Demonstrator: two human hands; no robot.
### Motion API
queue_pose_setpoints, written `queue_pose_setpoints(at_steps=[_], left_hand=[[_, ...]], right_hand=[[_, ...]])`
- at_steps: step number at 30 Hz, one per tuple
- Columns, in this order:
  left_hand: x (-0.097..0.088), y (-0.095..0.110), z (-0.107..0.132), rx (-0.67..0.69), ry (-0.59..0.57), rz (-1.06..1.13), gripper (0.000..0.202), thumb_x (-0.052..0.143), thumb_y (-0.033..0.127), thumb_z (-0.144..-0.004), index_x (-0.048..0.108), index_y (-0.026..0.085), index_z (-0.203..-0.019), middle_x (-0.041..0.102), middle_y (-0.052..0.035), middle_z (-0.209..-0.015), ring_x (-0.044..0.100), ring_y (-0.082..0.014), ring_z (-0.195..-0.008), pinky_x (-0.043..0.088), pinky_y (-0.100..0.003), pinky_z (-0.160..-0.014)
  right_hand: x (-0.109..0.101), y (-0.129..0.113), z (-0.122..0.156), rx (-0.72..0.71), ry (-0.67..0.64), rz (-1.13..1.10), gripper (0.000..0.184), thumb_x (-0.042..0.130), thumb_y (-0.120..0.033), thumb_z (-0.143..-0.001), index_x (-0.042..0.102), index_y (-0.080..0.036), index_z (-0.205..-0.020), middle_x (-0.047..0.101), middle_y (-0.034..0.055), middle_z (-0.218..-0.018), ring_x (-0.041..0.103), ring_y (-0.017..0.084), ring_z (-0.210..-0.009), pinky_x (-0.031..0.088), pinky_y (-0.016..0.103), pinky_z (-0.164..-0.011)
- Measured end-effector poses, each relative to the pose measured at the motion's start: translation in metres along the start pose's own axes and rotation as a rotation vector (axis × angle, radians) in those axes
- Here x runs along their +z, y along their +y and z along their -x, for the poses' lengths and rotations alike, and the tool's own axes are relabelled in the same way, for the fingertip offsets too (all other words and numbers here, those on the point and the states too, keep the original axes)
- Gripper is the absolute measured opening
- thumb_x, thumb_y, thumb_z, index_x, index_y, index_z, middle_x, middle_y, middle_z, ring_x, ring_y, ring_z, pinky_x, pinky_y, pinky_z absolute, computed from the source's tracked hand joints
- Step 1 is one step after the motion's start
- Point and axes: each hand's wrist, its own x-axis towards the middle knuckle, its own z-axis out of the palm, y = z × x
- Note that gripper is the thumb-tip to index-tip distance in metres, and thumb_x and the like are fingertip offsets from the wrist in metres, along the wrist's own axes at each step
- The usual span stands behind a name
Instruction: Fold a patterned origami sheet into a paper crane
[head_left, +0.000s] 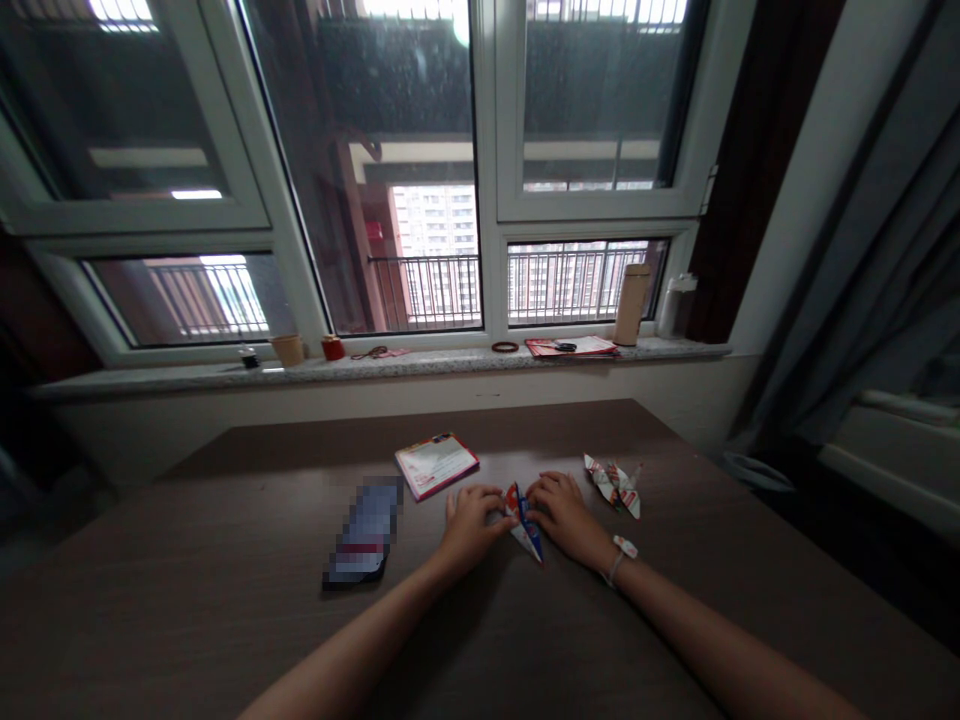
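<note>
A folded piece of printed paper (525, 525), red, blue and white, lies on the brown table (225, 560) between my two hands. My left hand (471, 525) pinches its left side with the fingers curled in. On the other side, my right hand (566, 515) presses the paper's upper edge with bent fingers; a band sits on that wrist. A finished folded paper figure (615, 483), shaped like a crane, rests on the table just right of my right hand.
A phone (365, 532) lies left of my left hand, and a stack of printed paper sheets (436, 464) lies behind it. The window sill (450, 365) holds cups, a booklet (574, 347) and a tall cylinder (631, 304). Curtains hang at right.
</note>
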Motion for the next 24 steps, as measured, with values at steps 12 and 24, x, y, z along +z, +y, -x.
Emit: queue_pose_setpoints(at_steps=[12, 24], left_hand=[[0.002, 0.009, -0.003, -0.056, -0.005, -0.014, 0.016, 0.069, 0.041, -0.079, 0.069, 0.025, -0.078, 0.064, -0.0025, -0.121, 0.048, -0.0271, -0.12, 0.015, -0.058, -0.109], [0.004, 0.014, -0.002, -0.069, 0.013, -0.039, 0.012, 0.07, 0.037, -0.078, 0.068, 0.025, -0.079, 0.063, -0.0032, -0.12, 0.048, -0.0268, -0.119, 0.014, -0.061, -0.109]], right_hand=[[0.004, 0.002, -0.001, -0.007, 0.003, -0.006, 0.007, 0.059, -0.026, -0.088, 0.063, -0.023, -0.092, 0.062, 0.0025, -0.105, 0.043, 0.024, -0.117, 0.026, 0.045, -0.106], [0.003, 0.002, 0.0, -0.017, 0.003, 0.036, 0.008, 0.058, -0.028, -0.089, 0.063, -0.024, -0.094, 0.061, 0.0034, -0.106, 0.044, 0.024, -0.113, 0.029, 0.045, -0.103]])
